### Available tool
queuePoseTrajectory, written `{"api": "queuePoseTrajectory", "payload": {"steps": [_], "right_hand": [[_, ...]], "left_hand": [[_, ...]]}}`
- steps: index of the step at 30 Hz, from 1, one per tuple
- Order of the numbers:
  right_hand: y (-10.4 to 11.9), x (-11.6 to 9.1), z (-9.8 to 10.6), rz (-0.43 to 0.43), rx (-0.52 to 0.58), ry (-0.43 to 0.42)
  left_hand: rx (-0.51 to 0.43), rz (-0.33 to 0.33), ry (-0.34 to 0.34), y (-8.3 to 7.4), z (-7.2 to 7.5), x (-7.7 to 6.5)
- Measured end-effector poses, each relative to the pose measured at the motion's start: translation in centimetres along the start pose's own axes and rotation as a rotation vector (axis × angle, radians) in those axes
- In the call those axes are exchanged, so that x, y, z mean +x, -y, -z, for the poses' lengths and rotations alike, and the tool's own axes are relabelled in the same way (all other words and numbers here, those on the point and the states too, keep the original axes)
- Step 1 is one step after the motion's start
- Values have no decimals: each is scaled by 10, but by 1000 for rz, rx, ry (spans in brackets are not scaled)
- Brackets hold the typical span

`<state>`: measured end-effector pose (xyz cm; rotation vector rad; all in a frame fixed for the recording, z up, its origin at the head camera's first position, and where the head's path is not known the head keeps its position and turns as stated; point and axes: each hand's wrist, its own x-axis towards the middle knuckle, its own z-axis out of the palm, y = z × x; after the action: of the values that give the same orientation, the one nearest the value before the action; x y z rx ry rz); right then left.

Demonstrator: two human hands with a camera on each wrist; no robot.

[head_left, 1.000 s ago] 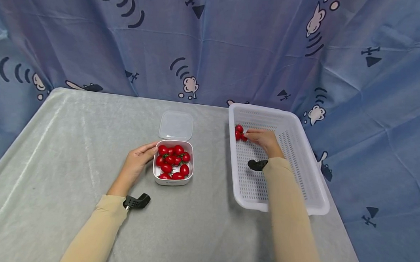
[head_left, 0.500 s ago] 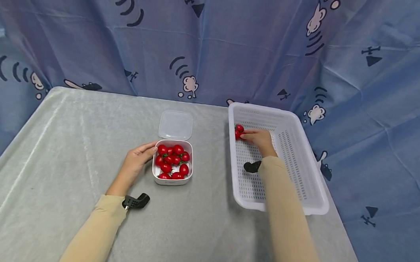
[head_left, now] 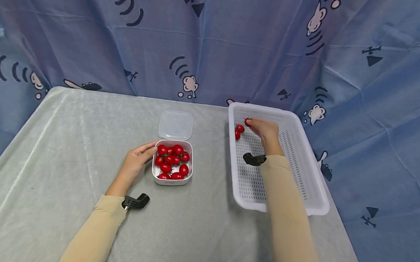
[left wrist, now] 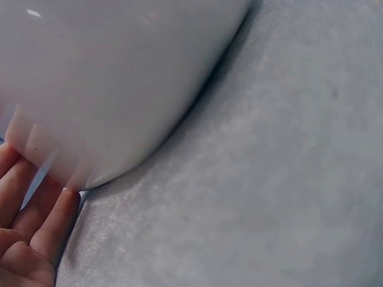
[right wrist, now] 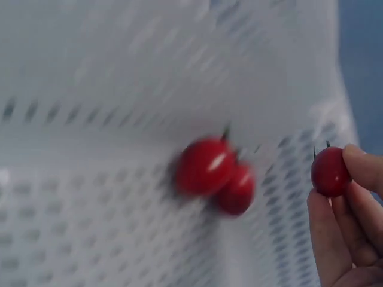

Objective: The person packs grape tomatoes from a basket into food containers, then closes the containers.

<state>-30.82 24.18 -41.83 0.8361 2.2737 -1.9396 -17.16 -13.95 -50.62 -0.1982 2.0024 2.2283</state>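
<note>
My right hand (head_left: pixel 267 131) pinches a red cherry tomato (right wrist: pixel 330 172) between thumb and fingers, lifted above the white perforated basket (head_left: pixel 233 175). Two other cherry tomatoes (right wrist: pixel 206 166) lie together on the basket floor near its left wall. With its fingertips, my left hand (head_left: pixel 137 159) touches the left side of a small white box (head_left: pixel 169 182); in the left wrist view its fingers (left wrist: pixel 57 224) lie fairly straight against the wall. Several cherry tomatoes (head_left: pixel 168 159), some with green stems, fill most of the box.
A clear plastic lid (head_left: pixel 176 125) lies flat just behind the box. Grey cloth covers the table (head_left: pixel 88 140). A blue patterned curtain (head_left: pixel 228 49) hangs along the back and right edges. The basket's raised rim stands around the right hand.
My right hand reached the tomatoes at the basket's left, took one, and lifted it up and away from the other two. The left hand and box stay in place.
</note>
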Motion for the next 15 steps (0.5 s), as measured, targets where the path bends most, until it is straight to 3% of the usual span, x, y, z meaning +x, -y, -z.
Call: {"api": "queuePoseTrajectory", "payload": {"steps": [8,15], "right_hand": [[27,-29,-8,46,164,130],[36,-44,-15,64,202,173]], "left_hand": [[0,2,-1,0,1,0],[15,6,-7,0,1,0]]}}
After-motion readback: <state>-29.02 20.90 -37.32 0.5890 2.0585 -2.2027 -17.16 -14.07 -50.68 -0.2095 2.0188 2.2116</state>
